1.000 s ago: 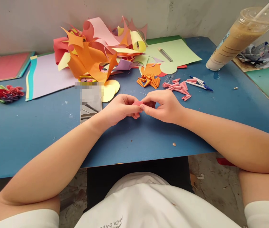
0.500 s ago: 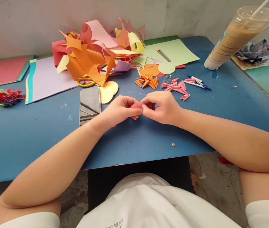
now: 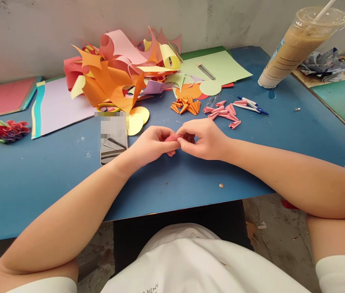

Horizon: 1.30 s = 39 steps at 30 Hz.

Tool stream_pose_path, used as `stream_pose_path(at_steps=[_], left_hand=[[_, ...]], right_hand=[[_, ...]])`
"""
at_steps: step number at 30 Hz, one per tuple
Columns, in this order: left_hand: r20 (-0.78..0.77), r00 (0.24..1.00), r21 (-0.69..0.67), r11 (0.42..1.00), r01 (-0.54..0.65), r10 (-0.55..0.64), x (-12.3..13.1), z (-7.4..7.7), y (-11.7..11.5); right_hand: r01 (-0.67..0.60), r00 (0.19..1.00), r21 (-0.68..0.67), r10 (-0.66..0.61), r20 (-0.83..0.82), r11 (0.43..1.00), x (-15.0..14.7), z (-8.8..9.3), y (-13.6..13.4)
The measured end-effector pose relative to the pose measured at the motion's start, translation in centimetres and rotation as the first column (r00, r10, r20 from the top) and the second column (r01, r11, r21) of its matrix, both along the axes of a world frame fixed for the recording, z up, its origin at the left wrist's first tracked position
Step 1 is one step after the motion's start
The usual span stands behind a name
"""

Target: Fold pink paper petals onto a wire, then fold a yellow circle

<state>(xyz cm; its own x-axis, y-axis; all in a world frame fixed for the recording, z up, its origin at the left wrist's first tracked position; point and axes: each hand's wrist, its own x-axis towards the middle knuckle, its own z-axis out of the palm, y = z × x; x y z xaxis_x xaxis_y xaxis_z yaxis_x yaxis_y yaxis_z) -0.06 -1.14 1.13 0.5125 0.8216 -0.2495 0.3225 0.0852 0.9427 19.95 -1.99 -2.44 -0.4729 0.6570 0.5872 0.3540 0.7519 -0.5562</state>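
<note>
At centre of the blue surface (image 3: 38, 179), left hand (image 3: 152, 144) and right hand (image 3: 204, 138) meet, fingertips of both pinched closed on a small pink paper piece (image 3: 172, 138). Pink cones (image 3: 223, 112) and orange cones (image 3: 186, 106) lie just beyond; phone (image 3: 113, 138) left.

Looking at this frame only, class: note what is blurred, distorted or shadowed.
Head view: a pixelated patch covers half the phone; wide-angle distortion tilts the drink cup; soft light, faint shadows; left hand, right hand and pink paper are sharp.

Matt pink paper piece (image 3: 172, 138) (table (image 3: 38, 175) painted)
</note>
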Motion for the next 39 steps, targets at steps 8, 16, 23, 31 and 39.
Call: stream_pose_path(at_steps=[8,16,23,31,39], left_hand=[[-0.069,0.996,0.049,0.997,0.052,-0.049,0.0,-0.4,0.0],[-0.265,0.957,0.202,0.964,0.175,-0.118,-0.2,-0.7,-0.2],[-0.205,0.966,0.113,0.977,0.181,-0.155,-0.6,-1.0,0.2],[-0.055,0.998,0.002,1.000,-0.003,0.003,0.1,-0.5,-0.2],[0.161,0.983,-0.119,0.990,-0.073,0.092,-0.2,-0.6,0.3]], right_hand=[[-0.015,1.000,-0.034,0.016,0.026,0.999,-0.2,-0.1,-0.2],[0.026,0.996,-0.115,-0.015,0.088,0.993,-0.3,-0.3,0.2],[0.029,0.999,-0.271,-0.016,0.051,0.962,0.2,-0.3,1.7],[0.096,0.992,-0.127,-0.106,-0.075,0.987,-0.2,0.2,0.3],[-0.146,0.915,-0.471,-0.062,-0.399,0.870,-0.4,-0.1,0.4]])
